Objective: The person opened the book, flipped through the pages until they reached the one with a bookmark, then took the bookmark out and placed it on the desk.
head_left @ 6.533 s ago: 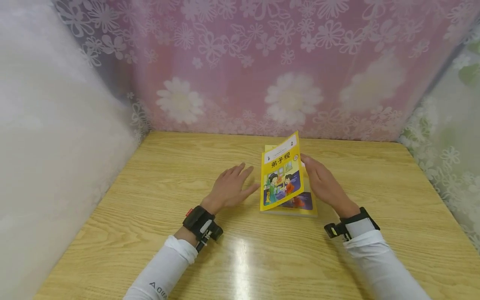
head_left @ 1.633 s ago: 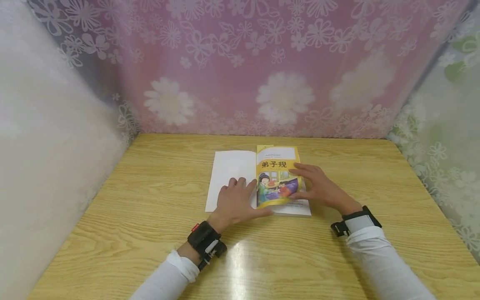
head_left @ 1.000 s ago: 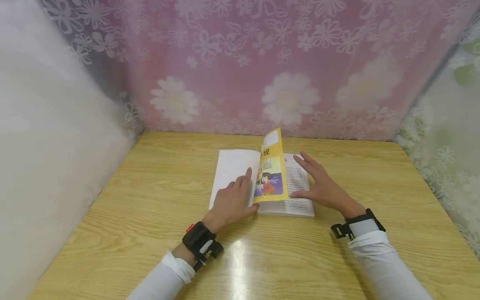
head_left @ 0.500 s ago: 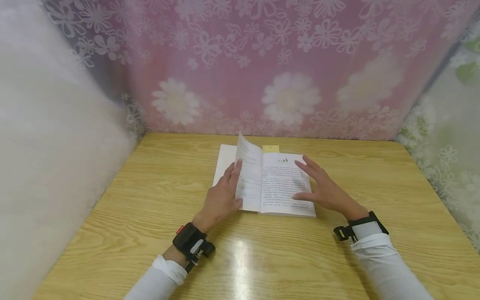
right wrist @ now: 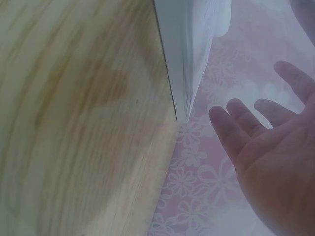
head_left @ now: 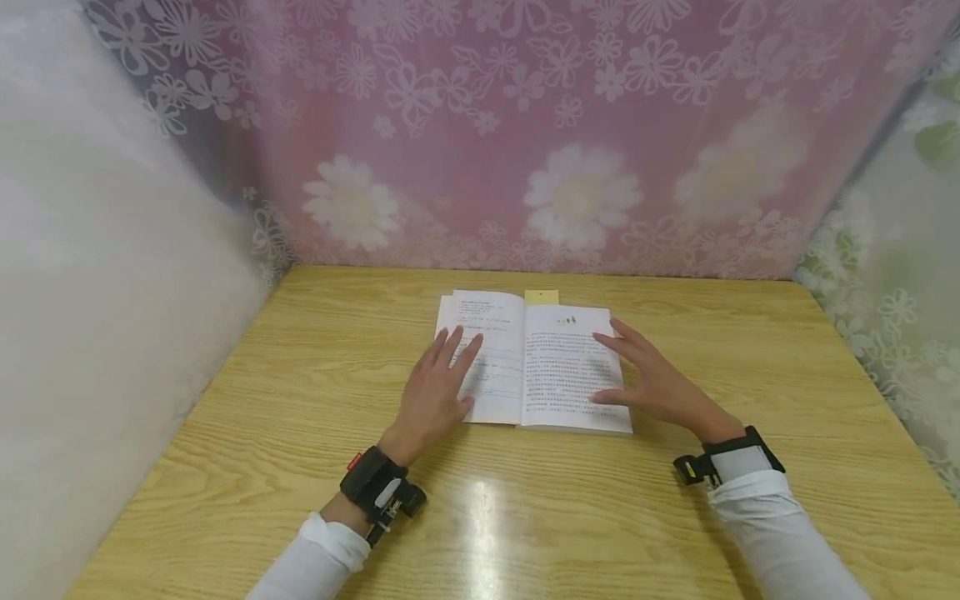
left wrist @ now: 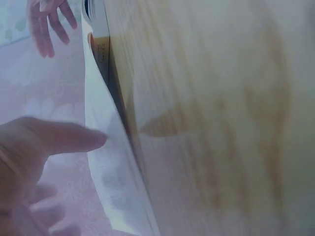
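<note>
A paperback book (head_left: 570,367) lies spread on the table, with printed text on both facing pages. Over the outer part of its left page (head_left: 501,358), my left hand (head_left: 429,400) has its fingers extended; in the left wrist view the thumb (left wrist: 74,137) is at the page, and contact is unclear. At the right edge, my right hand (head_left: 660,387) hovers with fingers and thumb spread. The right wrist view shows that hand (right wrist: 275,157) apart from the thick page block (right wrist: 177,59), holding nothing. The cover lies face down beneath the left page, mostly hidden.
A yellow piece (head_left: 542,297) sticks out behind the book's top edge; the rest of it is hidden. Wood-grain table (head_left: 300,358) surrounds the book. A pink floral curtain (head_left: 465,167) hangs at the back, with pale sheets on both sides.
The book's cover was lifted and laid over to the left, then the yellow illustrated leaf was turned left too. That leaf, raised half a second ago, now lies flat. My left hand moved left.
</note>
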Available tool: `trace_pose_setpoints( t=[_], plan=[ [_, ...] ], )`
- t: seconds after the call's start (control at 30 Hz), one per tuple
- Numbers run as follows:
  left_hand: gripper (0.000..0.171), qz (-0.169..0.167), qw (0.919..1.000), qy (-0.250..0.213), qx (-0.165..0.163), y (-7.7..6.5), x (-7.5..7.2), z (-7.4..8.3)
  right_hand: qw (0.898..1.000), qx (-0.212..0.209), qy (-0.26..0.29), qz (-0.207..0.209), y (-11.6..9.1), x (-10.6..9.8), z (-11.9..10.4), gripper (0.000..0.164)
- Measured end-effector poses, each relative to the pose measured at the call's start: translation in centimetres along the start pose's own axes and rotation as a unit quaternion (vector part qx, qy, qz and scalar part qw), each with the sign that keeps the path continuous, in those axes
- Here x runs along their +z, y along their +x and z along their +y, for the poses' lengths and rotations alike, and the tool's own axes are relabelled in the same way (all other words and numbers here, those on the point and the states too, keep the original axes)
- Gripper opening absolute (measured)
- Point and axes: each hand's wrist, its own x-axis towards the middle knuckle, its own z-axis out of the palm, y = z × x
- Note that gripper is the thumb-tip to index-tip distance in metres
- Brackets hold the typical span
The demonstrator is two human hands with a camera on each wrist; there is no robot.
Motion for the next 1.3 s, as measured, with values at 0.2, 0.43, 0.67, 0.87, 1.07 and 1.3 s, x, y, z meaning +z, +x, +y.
trace_pose_setpoints(
  t=[0.2, 0.43, 0.67, 0.87, 1.07, 1.3],
  plan=[
    [0.081, -0.084, 0.9941, -0.062, 0.028, 0.5, 0.3, 0.7, 0.999, 0.023, -0.014, -0.029, -0.1, 0.1, 0.2, 0.092],
    [0.075, -0.159, 0.9824, -0.089, 0.042, 0.6, 0.5, 0.9, 0.998, 0.029, -0.026, -0.057, -0.3, 0.5, 1.4, 0.099],
    [0.068, -0.212, 0.9734, -0.082, 0.031, 0.6, 0.5, 0.8, 0.996, 0.011, -0.028, -0.081, -0.7, 0.4, 2.2, 0.106],
    [0.061, -0.222, 0.9711, -0.078, 0.037, 0.6, 0.6, 0.9, 0.996, -0.011, -0.027, -0.090, -0.7, 0.5, 2.7, 0.103],
    [0.055, -0.214, 0.9718, -0.093, 0.035, 0.6, 0.6, 1.3, 0.995, 0.008, -0.053, -0.082, -0.5, 0.7, 2.7, 0.094],
    [0.059, -0.182, 0.9797, -0.084, -0.008, 0.9, 1.0, 2.3, 0.995, 0.027, -0.082, -0.054, -0.2, 0.5, 2.4, 0.088]
  ],
)
